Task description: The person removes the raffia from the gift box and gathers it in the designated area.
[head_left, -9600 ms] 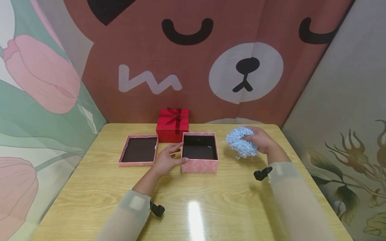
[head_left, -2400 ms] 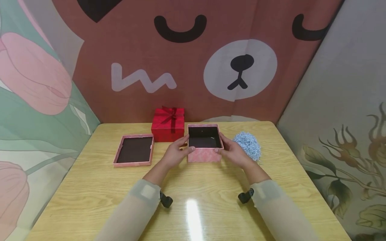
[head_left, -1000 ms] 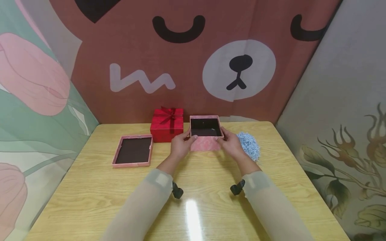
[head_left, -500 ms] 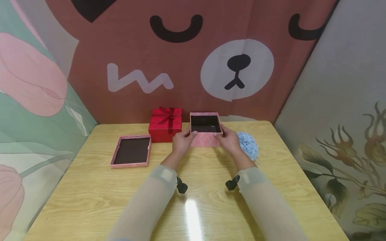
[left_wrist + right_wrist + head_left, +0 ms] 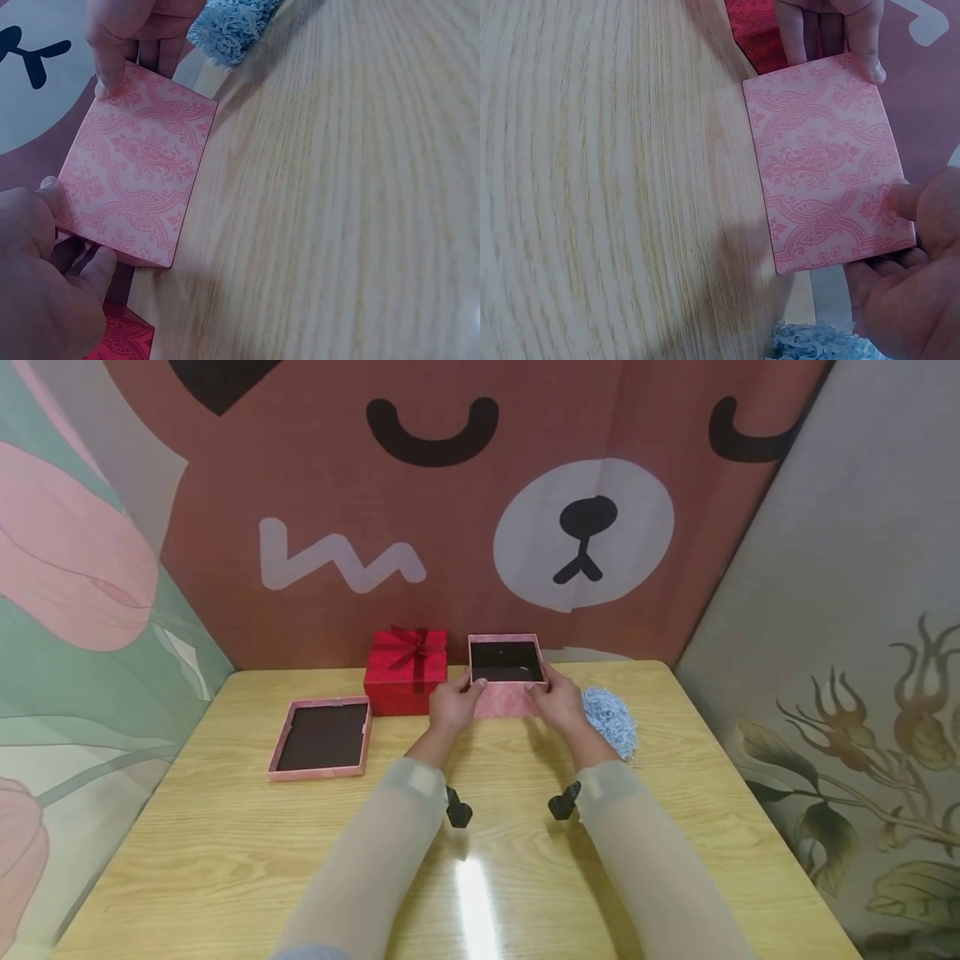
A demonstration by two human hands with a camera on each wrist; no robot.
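A pink patterned box [image 5: 512, 700] with a dark inside stands mouth up near the table's back edge. On its left side my left hand [image 5: 452, 706] grips it, the thumb at the front rim. My right hand [image 5: 561, 702] holds the opposite side the same way. In both wrist views the box's patterned front [image 5: 139, 161] faces the camera, thumbs on the front and other fingers along the sides. Whether its base touches the table is hard to tell. A clump of blue shredded paper [image 5: 613, 724] lies just right of my right hand.
A red gift box [image 5: 405, 692] with a dark red ribbon stands close to the left of the pink box. Further left lies the pink lid [image 5: 318, 772], inside up. The wooden table [image 5: 225, 860] ends at a wall hanging [image 5: 330, 618] with a bear print.
Earlier my right hand held the blue shredded paper, which now lies on the table. Both hands have since taken the pink box and moved it back, level with the red gift box.
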